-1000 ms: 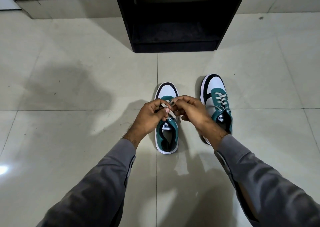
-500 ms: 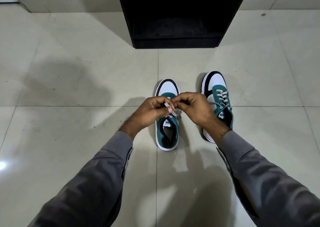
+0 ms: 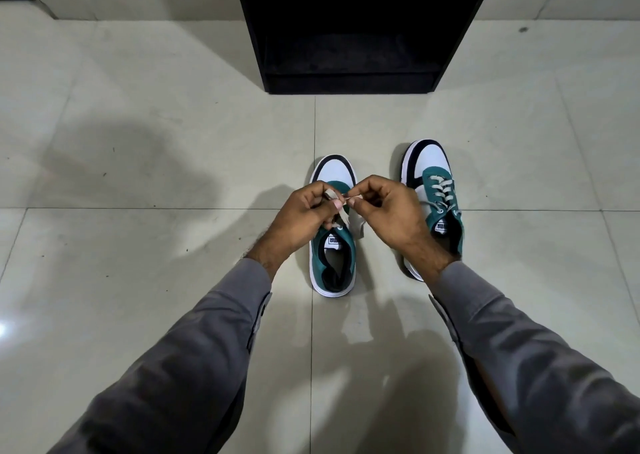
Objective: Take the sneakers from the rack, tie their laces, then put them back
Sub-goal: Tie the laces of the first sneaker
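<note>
Two green, white and black sneakers are set side by side on the pale tiled floor [image 3: 138, 148], in front of the open black rack [image 3: 349, 83], toes toward it. The flat beige lace [image 3: 348, 218] of the left sneaker [image 3: 333, 245] is held above its tongue: the left hand [image 3: 304, 216] is closed around one part of it, the right hand [image 3: 388, 211] pinches another part between thumb and forefinger, the other fingers curled in. Probably the bow is being formed now. For a good knot, both parts should be kept under equal tension and the loops pulled outward evenly, low to the tongue, so that the sneaker is not lifted or turned. The right sneaker [image 3: 433, 190], near the right wrist, has its laces seemingly loose; it is not touched.
</note>
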